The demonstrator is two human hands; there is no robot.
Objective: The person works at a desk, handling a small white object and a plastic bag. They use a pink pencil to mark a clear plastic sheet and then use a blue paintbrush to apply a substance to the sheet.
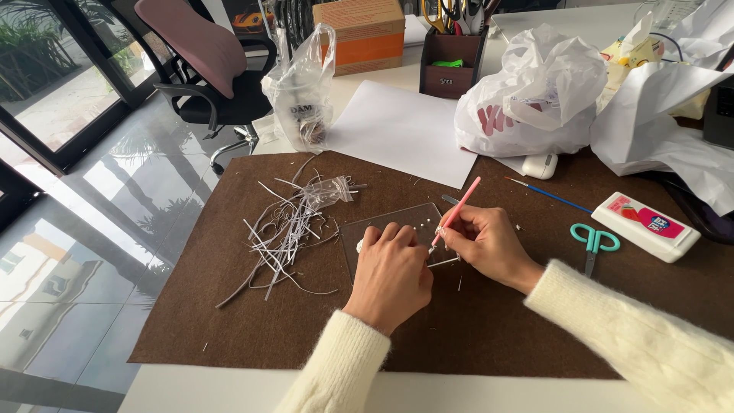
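right hand [489,245] pinched a pink tool [457,213]; left hand [394,268] pressed flat on a clear sheet [386,222]. slipping likely if pressure eased.

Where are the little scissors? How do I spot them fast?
Look at the big brown felt mat covering the desk, then go to its right side, past the right hand holding a thin pink tool. The scissors lie flat there, just left of a white box with a red label. They are the only thing with teal loop handles.
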